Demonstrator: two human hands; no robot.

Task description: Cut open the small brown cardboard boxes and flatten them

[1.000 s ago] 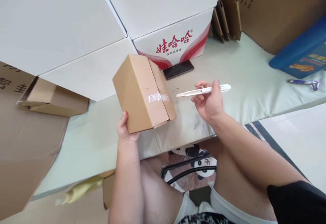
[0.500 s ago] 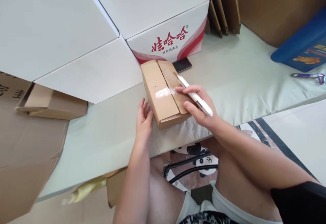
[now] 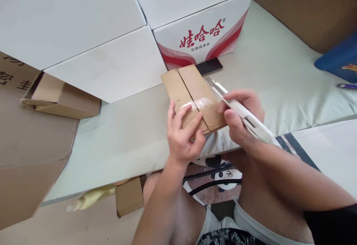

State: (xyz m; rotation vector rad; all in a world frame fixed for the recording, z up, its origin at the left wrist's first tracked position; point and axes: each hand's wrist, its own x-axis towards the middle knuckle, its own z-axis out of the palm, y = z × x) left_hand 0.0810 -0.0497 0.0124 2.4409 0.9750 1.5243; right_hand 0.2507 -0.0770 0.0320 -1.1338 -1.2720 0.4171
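Observation:
A small brown cardboard box (image 3: 187,85) lies on the pale green table (image 3: 125,141) near its front edge, its top flaps joined by a strip of clear tape (image 3: 200,103). My left hand (image 3: 182,135) grips the box's near end, fingers curled over the top beside the tape. My right hand (image 3: 241,116) is closed around a white utility knife (image 3: 245,115). The knife's tip points away from me along the box's right edge, close to the tape.
Large white cartons (image 3: 92,33) stand behind the box, one with red print (image 3: 203,36). A black phone (image 3: 209,65) lies just beyond the box. Brown cardboard boxes (image 3: 60,96) are at the left, a blue box (image 3: 338,59) at the right.
The box went from held tilted in the air to lying flat on the table. My left hand moved from its side onto its near end. The knife came onto the box, then drew back toward me.

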